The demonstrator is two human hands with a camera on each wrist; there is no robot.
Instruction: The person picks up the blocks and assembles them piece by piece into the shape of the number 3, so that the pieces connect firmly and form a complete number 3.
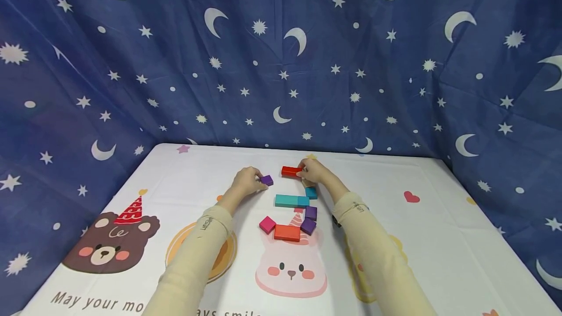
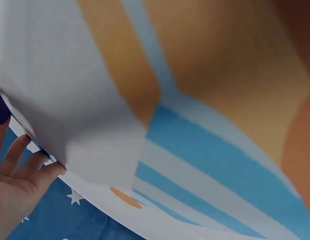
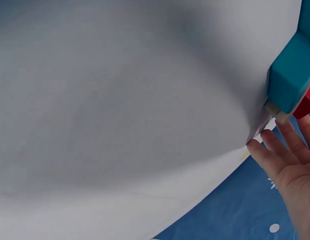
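My left hand (image 1: 247,181) pinches a small purple block (image 1: 267,180) between thumb and fingertips; in the left wrist view that block (image 2: 1,107) is cut off by the frame's edge. To its right, the thumb and index finger of my right hand (image 1: 313,170) grip the right end of a long red block (image 1: 291,172). Just below that hand, partly hidden by it, lies a wooden-coloured block (image 3: 276,111) against a blue block (image 1: 311,192). Nearer me, a long turquoise block (image 1: 287,201) meets a smaller teal block (image 1: 303,202).
Two purple blocks (image 1: 310,213) continue the row toward me, beside an orange-red block (image 1: 287,232) and a pink block (image 1: 267,225). All lie on a white printed tablecloth (image 1: 377,174). Behind the table's far edge hangs a blue curtain (image 1: 272,96) with moons and stars.
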